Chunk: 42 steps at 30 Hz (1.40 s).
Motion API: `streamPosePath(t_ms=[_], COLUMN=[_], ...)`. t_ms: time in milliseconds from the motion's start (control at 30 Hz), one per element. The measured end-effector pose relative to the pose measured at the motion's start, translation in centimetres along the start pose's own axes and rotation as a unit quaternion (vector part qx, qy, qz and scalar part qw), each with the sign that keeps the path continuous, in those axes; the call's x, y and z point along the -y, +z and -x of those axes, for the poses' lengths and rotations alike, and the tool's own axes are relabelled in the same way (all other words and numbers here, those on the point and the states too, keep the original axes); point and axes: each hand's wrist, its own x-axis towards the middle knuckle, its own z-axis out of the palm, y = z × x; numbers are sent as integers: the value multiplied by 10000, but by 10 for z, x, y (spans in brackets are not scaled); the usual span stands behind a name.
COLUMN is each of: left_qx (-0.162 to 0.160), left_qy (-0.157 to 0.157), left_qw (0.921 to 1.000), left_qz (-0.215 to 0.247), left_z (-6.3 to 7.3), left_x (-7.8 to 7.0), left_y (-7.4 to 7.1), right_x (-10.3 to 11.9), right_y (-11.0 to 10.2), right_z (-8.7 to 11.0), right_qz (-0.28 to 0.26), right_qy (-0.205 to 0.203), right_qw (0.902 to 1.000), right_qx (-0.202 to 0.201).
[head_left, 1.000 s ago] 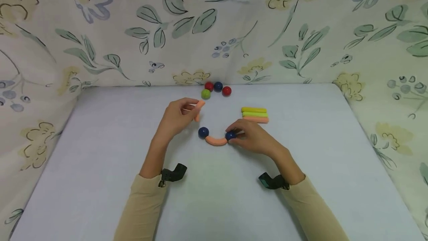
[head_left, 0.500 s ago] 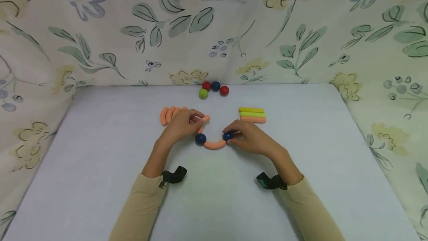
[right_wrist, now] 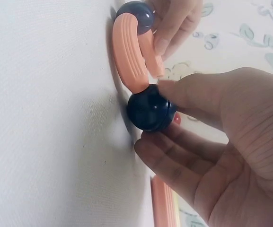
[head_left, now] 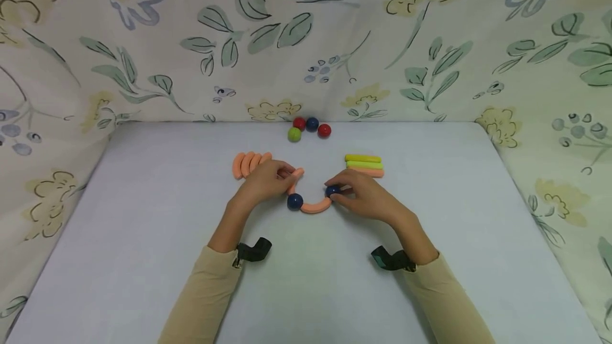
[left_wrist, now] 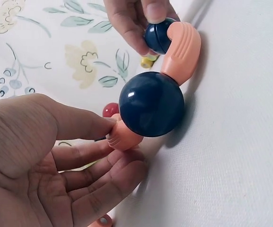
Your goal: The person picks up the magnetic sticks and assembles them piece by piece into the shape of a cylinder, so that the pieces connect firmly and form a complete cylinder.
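Observation:
A curved orange rod [head_left: 315,208] lies between two dark blue balls, joined to both in a chain. My left hand [head_left: 269,180] pinches a second curved orange rod [left_wrist: 127,136] between thumb and fingers; its end meets the left blue ball [head_left: 295,201]. On the other side, my right hand [head_left: 364,193] holds the right blue ball [right_wrist: 150,109] with thumb and fingertips. In the left wrist view, the left ball hides the near end of the pinched rod, so how deep it sits cannot be seen.
Several curved orange rods [head_left: 246,163] lie in a row behind my left hand, partly covered by it. Yellow [head_left: 363,158], green [head_left: 365,165] and orange [head_left: 367,172] straight rods lie behind my right hand. Red, blue and green balls [head_left: 294,134] cluster at the table's back edge, by the floral cloth.
My left hand has come nearer and to the right, bringing its curved rod from apart to the left blue ball. The row of curved rods has come into sight. My right hand keeps its hold.

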Motion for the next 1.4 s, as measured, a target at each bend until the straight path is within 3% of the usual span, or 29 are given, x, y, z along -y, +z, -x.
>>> streamPosePath(t_ms=[333,633,1000,1400], left_qx=[-15,-209,-289,-286], left_qy=[-292,-217,-201,-358], left_qw=[9994,9995,9993,9989], left_qz=[184,123,97,-29], left_z=[-2,-3,-3,-2], left_x=[-2,-5,-11,-1], left_y=[12,14,11,9], right_x=[-4,-7,-9,-6], right_y=[-3,-8,-11,0], right_z=[4,4,1,-1], right_qz=[9,-15,-45,-195], right_qy=[15,-69,-74,-272], right_qw=[10000,10000,10000,9993], right_qx=[-14,6,-32,-136])
